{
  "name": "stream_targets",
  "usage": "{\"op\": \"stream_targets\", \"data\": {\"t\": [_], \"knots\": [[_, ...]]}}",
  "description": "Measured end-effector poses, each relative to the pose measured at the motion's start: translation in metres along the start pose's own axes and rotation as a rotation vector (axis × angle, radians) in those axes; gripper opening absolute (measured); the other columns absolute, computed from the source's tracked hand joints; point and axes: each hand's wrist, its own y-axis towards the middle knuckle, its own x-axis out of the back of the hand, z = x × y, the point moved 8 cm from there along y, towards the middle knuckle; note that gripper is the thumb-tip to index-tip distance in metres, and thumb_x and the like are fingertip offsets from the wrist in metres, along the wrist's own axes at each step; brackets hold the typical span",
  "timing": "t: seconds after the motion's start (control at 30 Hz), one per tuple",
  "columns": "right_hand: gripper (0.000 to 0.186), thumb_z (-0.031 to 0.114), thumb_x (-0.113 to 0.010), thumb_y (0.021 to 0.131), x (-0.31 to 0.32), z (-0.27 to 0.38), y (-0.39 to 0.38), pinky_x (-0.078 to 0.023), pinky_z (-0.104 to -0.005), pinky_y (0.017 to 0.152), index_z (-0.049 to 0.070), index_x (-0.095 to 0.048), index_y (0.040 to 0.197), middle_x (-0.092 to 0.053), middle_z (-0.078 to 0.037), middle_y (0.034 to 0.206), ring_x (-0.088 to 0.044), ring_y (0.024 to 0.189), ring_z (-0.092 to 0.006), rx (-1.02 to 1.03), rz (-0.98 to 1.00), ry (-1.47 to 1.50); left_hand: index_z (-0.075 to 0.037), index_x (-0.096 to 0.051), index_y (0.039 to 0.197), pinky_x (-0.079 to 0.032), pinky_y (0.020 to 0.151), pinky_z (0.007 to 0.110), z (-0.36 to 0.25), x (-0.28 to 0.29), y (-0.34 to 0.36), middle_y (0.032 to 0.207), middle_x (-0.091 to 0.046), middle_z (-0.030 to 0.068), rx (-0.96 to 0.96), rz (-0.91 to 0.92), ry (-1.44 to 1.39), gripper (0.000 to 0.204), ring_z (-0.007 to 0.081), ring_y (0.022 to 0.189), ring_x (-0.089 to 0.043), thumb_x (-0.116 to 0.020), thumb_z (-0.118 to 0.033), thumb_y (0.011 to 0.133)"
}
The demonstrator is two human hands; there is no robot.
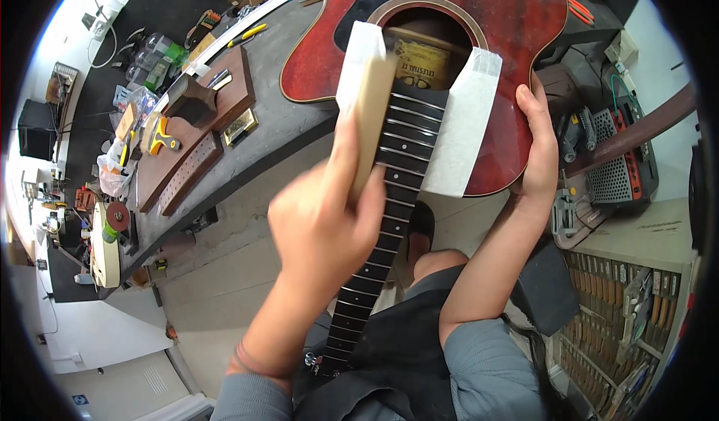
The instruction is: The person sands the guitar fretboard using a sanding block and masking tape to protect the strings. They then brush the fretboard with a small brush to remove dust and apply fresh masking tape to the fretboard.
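A red acoustic guitar lies with its body away from me, and its dark neck with metal frets runs down toward my lap. White paper or tape covers the top on both sides of the fretboard, below the soundhole. My left hand, a little blurred, grips a long pale wooden block over the fretboard's left edge; its underside is hidden. At the body's right edge, my right hand holds the guitar, thumb on the rim and fingers mostly out of sight behind.
The dark curved workbench supports part of the guitar. On it are brown wooden boards, a yellow-handled tool, a yellow pen-like tool and bottles. At right stand a grey-and-red machine and a rack of many tools.
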Motion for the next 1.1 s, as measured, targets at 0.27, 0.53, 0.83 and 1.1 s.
{"op": "stream_targets", "data": {"t": [0.27,0.53,0.83,1.1], "knots": [[0.055,0.027,-0.057,0.117,-0.005,-0.005,0.001,-0.059,-0.0401,0.113,0.003,-0.051,0.166,-0.071,-0.014,0.15,-0.074,0.132,-0.0235,-0.015,0.005,-0.022,-0.007,-0.064,0.164,-0.055,0.059,0.043,0.0,-0.003,0.037,0.071,-0.07,0.0105,-0.032,-0.088,0.092,0.073,0.0301,0.058,-0.069,-0.082,-0.02,0.095],[0.065,0.033,-0.065,0.115,0.012,-0.009,0.003,-0.053,-0.0376,0.115,0.002,-0.05,0.17,-0.067,-0.011,0.153,-0.068,0.135,-0.0221,-0.046,-0.023,-0.058,0.009,-0.045,0.172,-0.054,0.076,0.022,0.056,0.045,-0.002,0.116,-0.079,0.0162,0.331,-0.297,-0.834,0.072,0.01,0.087,-0.07,-0.07,-0.019,0.11],[0.05,0.024,-0.058,0.121,0.006,0.035,-0.011,-0.049,-0.0407,0.122,-0.003,-0.056,0.163,-0.065,-0.015,0.157,-0.062,0.145,-0.0242,0.282,-0.276,-0.481,0.015,-0.045,0.161,-0.048,0.055,0.026,0.117,0.038,-0.074,0.082,-0.07,0.0132,0.541,-0.291,-1.425,0.076,0.0136,0.055,-0.06,-0.056,-0.043,0.113],[0.028,0.001,-0.067,0.11,-0.113,0.046,-0.034,-0.048,-0.032,0.11,0.001,-0.075,0.137,-0.073,-0.008,0.134,-0.065,0.127,-0.0172,0.628,0.099,-1.117,0.015,-0.039,0.163,-0.05,0.05,0.029,0.151,0.025,-0.106,0.114,-0.068,0.023,0.638,-0.403,-1.499,0.074,0.0138,0.054,-0.059,-0.048,-0.041,0.117]]}}
